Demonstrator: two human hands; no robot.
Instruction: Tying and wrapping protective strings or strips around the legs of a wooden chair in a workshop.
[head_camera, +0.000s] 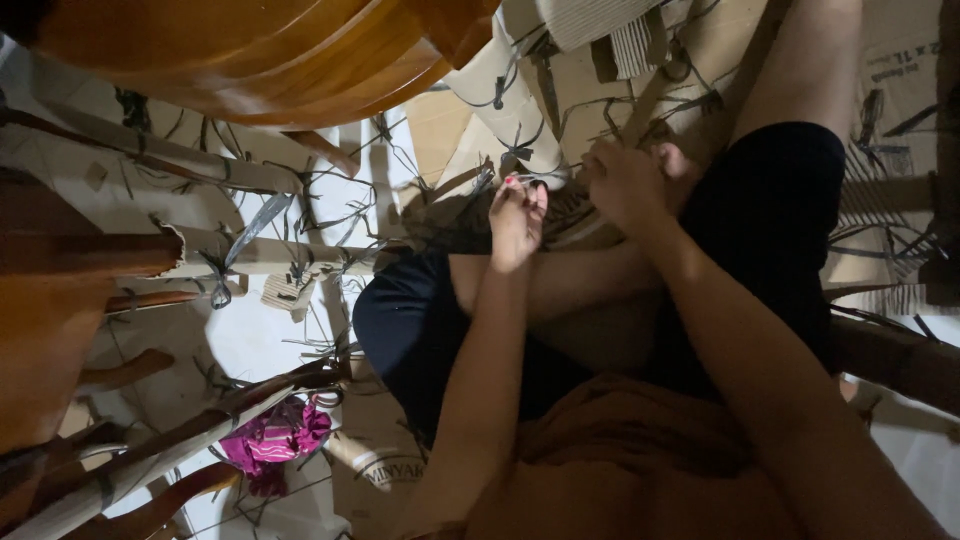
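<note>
Both hands worked together: left hand (517, 215) pinched a strap (545, 180), right hand (628, 183) gripped the half-tied cardboard roll (515, 110); loose straps (330, 215) remained.

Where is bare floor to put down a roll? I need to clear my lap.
The widest bare patch is the white floor between the pink bag, the cardboard tubes and the knee. It is crowded around both hands, where tubes and black ties pile up.

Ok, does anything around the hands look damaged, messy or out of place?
Yes. The brown cardboard sheet at left has a ragged, torn edge, and loose grey plastic strapping strips lie tangled across the floor. A crumpled pink cloth sits among them. Both the left hand and right hand work at cardboard bundled with straps.
</note>
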